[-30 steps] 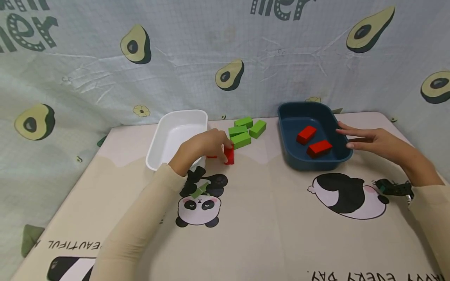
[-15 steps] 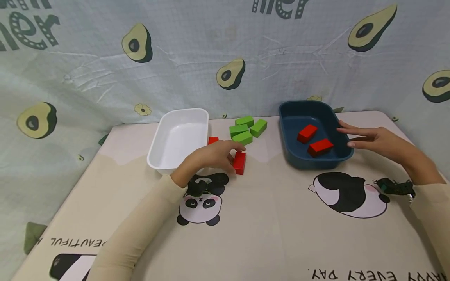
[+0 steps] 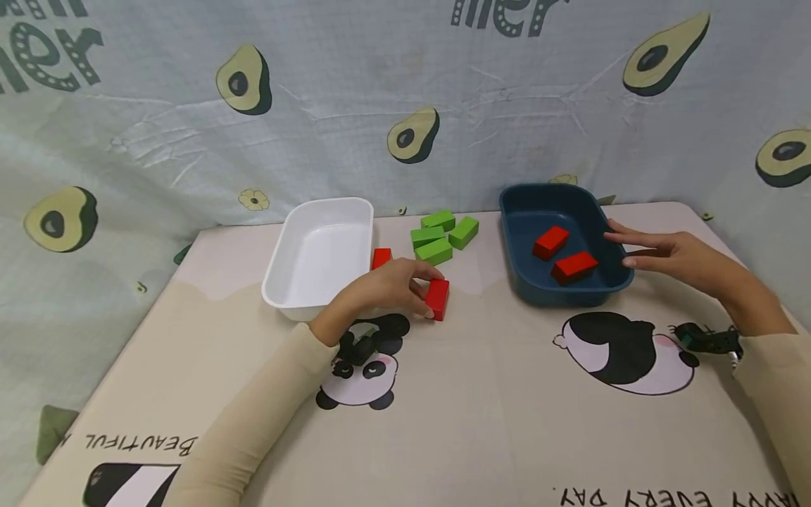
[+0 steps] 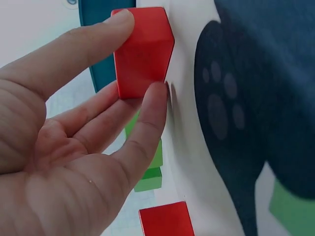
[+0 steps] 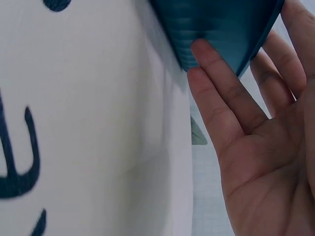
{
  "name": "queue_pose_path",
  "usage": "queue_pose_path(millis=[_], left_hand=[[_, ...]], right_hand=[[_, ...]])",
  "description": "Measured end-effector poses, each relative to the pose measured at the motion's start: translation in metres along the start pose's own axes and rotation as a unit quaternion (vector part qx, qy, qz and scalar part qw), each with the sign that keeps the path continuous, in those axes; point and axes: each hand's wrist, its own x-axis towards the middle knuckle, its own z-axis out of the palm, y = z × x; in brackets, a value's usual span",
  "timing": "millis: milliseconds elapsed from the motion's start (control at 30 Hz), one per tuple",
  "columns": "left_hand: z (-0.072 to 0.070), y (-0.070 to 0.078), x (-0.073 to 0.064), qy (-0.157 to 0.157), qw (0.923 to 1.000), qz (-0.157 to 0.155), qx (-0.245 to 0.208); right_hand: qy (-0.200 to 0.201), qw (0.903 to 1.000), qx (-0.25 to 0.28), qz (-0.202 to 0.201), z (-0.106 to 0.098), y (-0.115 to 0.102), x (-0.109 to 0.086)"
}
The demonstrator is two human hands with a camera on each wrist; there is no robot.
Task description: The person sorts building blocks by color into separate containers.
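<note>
My left hand point(image 3: 393, 287) pinches a red block point(image 3: 437, 300) at the table, right of the white bin point(image 3: 271, 285). In the left wrist view the thumb lies on one end of this red block point(image 4: 145, 54) and fingertips touch its other end. Another red block point(image 3: 381, 258) lies beside the white bin, partly hidden behind the hand. Several green blocks point(image 3: 434, 251) sit in a loose group beyond. My right hand point(image 3: 687, 259) rests its extended fingers on the right side of the dark blue bin point(image 3: 573, 298), which holds two red blocks point(image 3: 574, 268).
A patterned sheet point(image 3: 329, 148) hangs behind the table point(image 3: 481, 408). A small dark device with a cable point(image 3: 706, 339) is by the right wrist, and another dark device point(image 3: 357, 350) hangs below the left wrist.
My left hand has shifted right and toward me with the red block, away from the white bin. The second red block has come into fuller view. My right hand stays at the blue bin.
</note>
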Motion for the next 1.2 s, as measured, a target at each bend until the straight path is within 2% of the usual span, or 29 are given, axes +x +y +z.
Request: queue_pose_path(millis=[267, 467, 633, 800, 1033, 1200], left_hand=[[0.008, -0.002, -0.002, 0.031, 0.9989, 0.028, 0.024], [0.009, -0.004, -0.006, 0.042, 0.9985, 0.026, 0.023], [0.01, -0.006, -0.003, 0.053, 0.9983, 0.021, 0.013], [0.012, -0.006, -0.001, 0.056, 0.9981, 0.009, -0.024], [0.014, -0.011, 0.002, 0.047, 0.9905, -0.006, -0.129], [0.015, -0.011, 0.002, 0.043, 0.9896, -0.008, -0.137]], right_hand=[[0.001, 1.0, 0.01, -0.001, 0.002, 0.002, -0.002], [0.0, 1.0, 0.001, 0.001, 0.003, 0.0, 0.001], [0.001, 1.0, 0.006, -0.005, 0.003, 0.002, 0.002], [0.001, 0.9999, 0.013, -0.011, 0.002, 0.003, 0.002], [0.0, 0.9999, 0.008, -0.007, 0.001, 0.003, 0.0], [0.001, 0.9999, 0.012, -0.005, 0.002, 0.002, 0.0]])
